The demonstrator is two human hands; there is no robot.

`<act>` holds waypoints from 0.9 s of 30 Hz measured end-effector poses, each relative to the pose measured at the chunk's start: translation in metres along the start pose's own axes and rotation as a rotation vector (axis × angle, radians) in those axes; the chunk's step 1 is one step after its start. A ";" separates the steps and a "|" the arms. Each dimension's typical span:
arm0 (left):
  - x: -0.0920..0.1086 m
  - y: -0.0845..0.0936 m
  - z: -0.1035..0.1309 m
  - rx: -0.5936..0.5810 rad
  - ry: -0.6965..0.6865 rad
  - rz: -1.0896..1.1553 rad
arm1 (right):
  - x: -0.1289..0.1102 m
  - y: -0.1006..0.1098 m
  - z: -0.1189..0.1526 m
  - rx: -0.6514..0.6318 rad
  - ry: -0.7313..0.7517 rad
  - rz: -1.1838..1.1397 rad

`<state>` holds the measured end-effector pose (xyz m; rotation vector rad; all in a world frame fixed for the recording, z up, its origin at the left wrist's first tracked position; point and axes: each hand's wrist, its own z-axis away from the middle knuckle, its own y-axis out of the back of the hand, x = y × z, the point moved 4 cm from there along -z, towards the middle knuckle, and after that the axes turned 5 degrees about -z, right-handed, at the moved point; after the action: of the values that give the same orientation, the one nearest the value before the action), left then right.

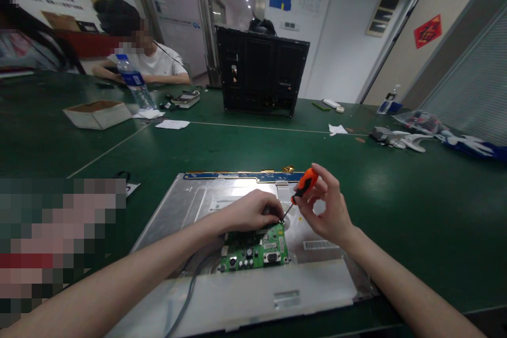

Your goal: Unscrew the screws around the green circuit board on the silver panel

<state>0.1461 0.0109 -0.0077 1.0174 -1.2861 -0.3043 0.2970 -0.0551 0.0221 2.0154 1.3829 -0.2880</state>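
My right hand (325, 206) grips a screwdriver (306, 184) with an orange and black handle between thumb and fingers. The shaft slants down to the left, its tip at the upper right corner of a green circuit board (253, 251). Right beside that tip, my left hand (257, 210) has its fingers bent and pressed together over the board's upper edge; what they hold, if anything, is hidden. The board lies on the silvery metal back of a display panel (186, 203). Along the panel's far edge runs a narrow blue circuit strip (225, 176).
A grey cable (190, 296) crosses the panel's near left. Beyond stand a black monitor housing (261, 71), an open cardboard box (99, 115) and a water bottle (135, 84). Gloves (412, 141) lie at the far right of the green table (428, 211). A person (158, 60) sits across.
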 end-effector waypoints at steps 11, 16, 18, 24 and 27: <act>0.001 0.000 0.000 0.016 0.016 -0.022 | -0.002 -0.001 0.000 -0.027 0.010 0.036; 0.001 0.000 0.000 0.016 -0.003 -0.019 | -0.005 -0.001 -0.001 -0.051 -0.003 0.000; 0.002 0.000 0.000 0.015 0.002 -0.021 | -0.004 -0.001 -0.001 -0.053 0.001 0.002; 0.001 0.000 0.001 0.005 0.015 -0.024 | 0.004 -0.004 0.004 -0.024 0.005 0.038; -0.001 -0.001 0.000 0.007 0.019 -0.026 | 0.004 -0.004 0.004 -0.024 0.025 0.050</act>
<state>0.1460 0.0105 -0.0090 1.0409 -1.2588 -0.3093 0.2963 -0.0537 0.0155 2.0369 1.3422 -0.2232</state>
